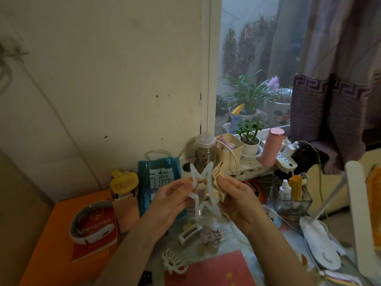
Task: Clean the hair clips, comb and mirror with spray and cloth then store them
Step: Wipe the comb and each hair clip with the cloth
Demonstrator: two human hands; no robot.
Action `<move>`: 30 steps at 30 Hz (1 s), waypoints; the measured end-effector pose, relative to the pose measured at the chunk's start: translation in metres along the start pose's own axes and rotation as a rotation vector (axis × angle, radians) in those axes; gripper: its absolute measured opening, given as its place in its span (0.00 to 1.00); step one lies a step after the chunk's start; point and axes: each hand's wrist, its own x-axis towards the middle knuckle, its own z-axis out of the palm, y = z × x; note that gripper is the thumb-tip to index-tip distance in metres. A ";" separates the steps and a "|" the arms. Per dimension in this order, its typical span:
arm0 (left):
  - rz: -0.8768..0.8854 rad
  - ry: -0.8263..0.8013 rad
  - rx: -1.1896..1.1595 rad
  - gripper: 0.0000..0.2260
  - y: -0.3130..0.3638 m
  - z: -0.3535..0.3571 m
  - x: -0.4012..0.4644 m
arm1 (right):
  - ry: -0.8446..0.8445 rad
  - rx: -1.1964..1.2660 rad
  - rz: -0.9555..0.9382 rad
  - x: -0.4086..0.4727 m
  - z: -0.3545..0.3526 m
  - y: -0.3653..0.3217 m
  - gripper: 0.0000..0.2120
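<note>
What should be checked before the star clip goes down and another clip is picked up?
1. Star clip held firmly: ok, left hand grips its edge.
2. Cloth on the clip: ok, right hand presses it there.
3. Clip wiped clean: cannot tell.
4. More clips within reach: ok, rectangular clip, pink clip and white claw clip lie on the table.
5. Storage spot free: cannot tell.

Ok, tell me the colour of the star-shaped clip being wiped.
Translucent white, seen in the head view: the star-shaped clip is held between both hands.
</note>
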 end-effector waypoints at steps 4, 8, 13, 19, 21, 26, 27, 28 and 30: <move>0.061 0.013 0.162 0.08 0.001 -0.001 -0.001 | 0.084 -0.071 -0.099 0.003 0.000 -0.005 0.08; 0.097 0.078 0.323 0.16 -0.002 -0.003 0.002 | 0.098 -0.125 -0.146 0.007 0.006 -0.007 0.10; 0.145 0.147 0.388 0.12 0.000 0.001 0.002 | 0.159 -0.211 -0.170 0.009 0.012 -0.001 0.11; 0.130 0.214 0.346 0.22 -0.004 -0.001 0.005 | 0.175 -0.345 -0.287 0.005 0.019 0.007 0.11; 0.123 0.240 0.323 0.23 -0.006 -0.002 0.008 | 0.170 -0.384 -0.315 0.005 0.019 0.010 0.12; 0.108 0.270 0.254 0.14 -0.005 0.000 0.009 | 0.136 -0.436 -0.356 0.003 0.019 0.015 0.11; 0.103 0.274 0.241 0.14 -0.004 0.001 0.009 | 0.130 -0.449 -0.363 0.003 0.018 0.016 0.11; 0.096 0.280 0.230 0.15 -0.004 0.001 0.009 | 0.126 -0.464 -0.368 0.004 0.018 0.017 0.10; 0.086 0.287 0.207 0.18 -0.003 0.001 0.008 | 0.114 -0.493 -0.385 0.003 0.017 0.020 0.09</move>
